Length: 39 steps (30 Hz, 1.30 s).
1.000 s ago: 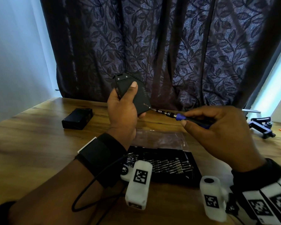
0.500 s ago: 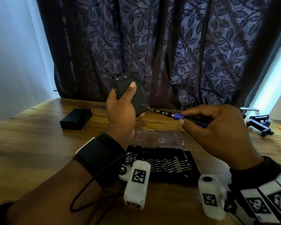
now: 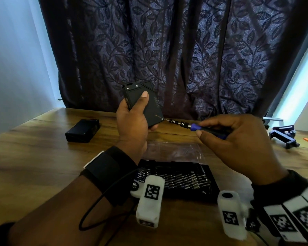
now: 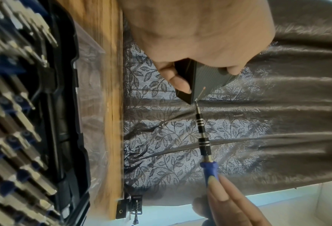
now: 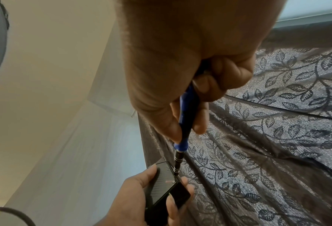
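Observation:
My left hand [image 3: 132, 121] holds a flat black box-shaped device [image 3: 149, 103] upright above the wooden table [image 3: 34, 157], thumb laid along its face and fingers wrapped behind. My right hand [image 3: 238, 139] pinches a precision screwdriver [image 3: 194, 126] with a blue and black handle. Its thin bit touches a screw at the device's lower right corner [image 3: 162, 119]. The left wrist view shows the bit tip at that corner [image 4: 196, 100] and the screwdriver shaft [image 4: 203, 137]. In the right wrist view the screwdriver [image 5: 184, 126] points down onto the device [image 5: 167, 183].
An open black case of screwdriver bits [image 3: 176, 178] lies on the table below my hands, with a clear plastic sheet [image 3: 172, 151] behind it. A second black box [image 3: 82, 130] sits to the left. A blue and black clamp [image 3: 283, 137] lies at far right. A dark leaf-patterned curtain [image 3: 185, 50] hangs behind.
Both hands keep their hold, with the bit still on the corner screw. Hands and device stay nearly in place, only slightly shifted in the picture.

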Each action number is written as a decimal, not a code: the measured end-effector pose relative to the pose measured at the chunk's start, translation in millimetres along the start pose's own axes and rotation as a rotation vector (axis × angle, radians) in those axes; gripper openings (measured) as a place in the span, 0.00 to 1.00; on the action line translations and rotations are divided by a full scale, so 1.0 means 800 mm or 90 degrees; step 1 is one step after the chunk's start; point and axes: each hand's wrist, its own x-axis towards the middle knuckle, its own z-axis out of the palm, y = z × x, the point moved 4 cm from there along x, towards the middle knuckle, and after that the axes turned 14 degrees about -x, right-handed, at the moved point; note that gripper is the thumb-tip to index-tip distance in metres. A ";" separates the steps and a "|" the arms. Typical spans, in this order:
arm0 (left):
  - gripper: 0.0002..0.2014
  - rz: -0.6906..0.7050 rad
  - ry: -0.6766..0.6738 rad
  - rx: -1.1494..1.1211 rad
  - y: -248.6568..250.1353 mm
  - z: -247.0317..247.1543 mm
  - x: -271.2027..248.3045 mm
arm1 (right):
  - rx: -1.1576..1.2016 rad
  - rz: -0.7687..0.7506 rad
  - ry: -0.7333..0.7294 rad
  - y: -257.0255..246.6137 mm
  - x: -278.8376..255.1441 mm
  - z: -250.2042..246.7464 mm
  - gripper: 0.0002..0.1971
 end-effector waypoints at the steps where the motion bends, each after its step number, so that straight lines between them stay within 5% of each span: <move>1: 0.15 -0.001 -0.001 0.001 0.000 0.000 0.000 | 0.001 0.001 -0.001 0.000 0.000 0.000 0.14; 23: 0.14 0.001 -0.011 0.014 -0.001 0.001 -0.001 | -0.014 0.018 -0.011 0.006 0.000 0.004 0.08; 33: 0.06 0.106 -0.147 0.094 -0.007 0.016 -0.013 | -0.248 -0.054 -0.050 -0.020 -0.004 -0.001 0.10; 39: 0.05 0.103 -0.119 0.110 -0.009 0.012 -0.011 | -0.288 -0.027 -0.079 -0.023 -0.004 0.000 0.07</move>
